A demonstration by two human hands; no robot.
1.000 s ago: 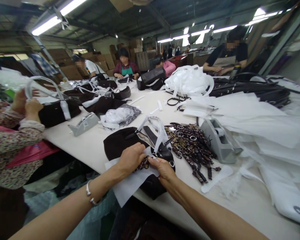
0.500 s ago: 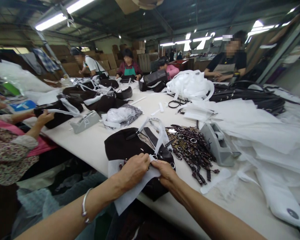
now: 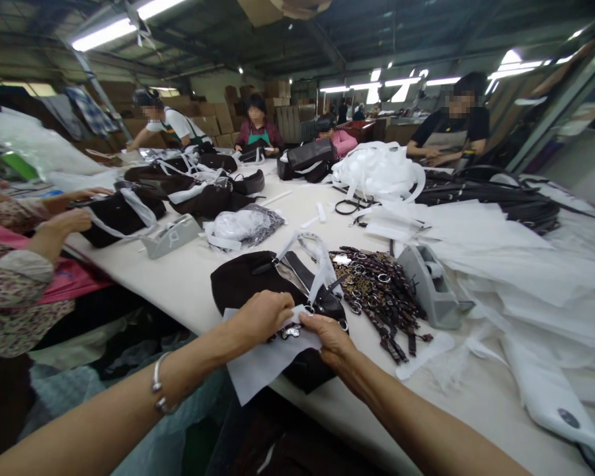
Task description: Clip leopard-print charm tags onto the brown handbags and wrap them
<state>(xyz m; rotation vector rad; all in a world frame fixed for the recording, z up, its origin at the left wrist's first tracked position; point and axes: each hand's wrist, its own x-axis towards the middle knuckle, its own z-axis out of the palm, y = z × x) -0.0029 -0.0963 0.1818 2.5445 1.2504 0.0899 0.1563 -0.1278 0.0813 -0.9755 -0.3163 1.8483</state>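
Observation:
A dark brown handbag (image 3: 242, 281) lies at the near table edge, its handle wrapped in white tissue (image 3: 322, 258). Across its front is a white paper sheet (image 3: 265, 363), with a shiny metal charm (image 3: 291, 330) on top of it. My right hand (image 3: 330, 337) pinches the sheet's upper edge between thumb and fingers, close to a metal ring on the bag. Just above the charm, my left hand (image 3: 265, 314) has its fingers curled together; whatever they hold is hidden.
Right of the bag lies a pile of dark straps with rings (image 3: 377, 297) beside a grey tape dispenser (image 3: 429, 284). White sheets (image 3: 540, 264) cover the right side. Another dispenser (image 3: 171, 238) and wrapped bags (image 3: 203, 198) stand left. A co-worker's hand (image 3: 69, 221) is at another bag (image 3: 112, 221).
My left hand has lifted slightly up and left, uncovering the metal charm. My right hand keeps its pinch on the sheet. The co-worker at left has shifted their hands on their bag.

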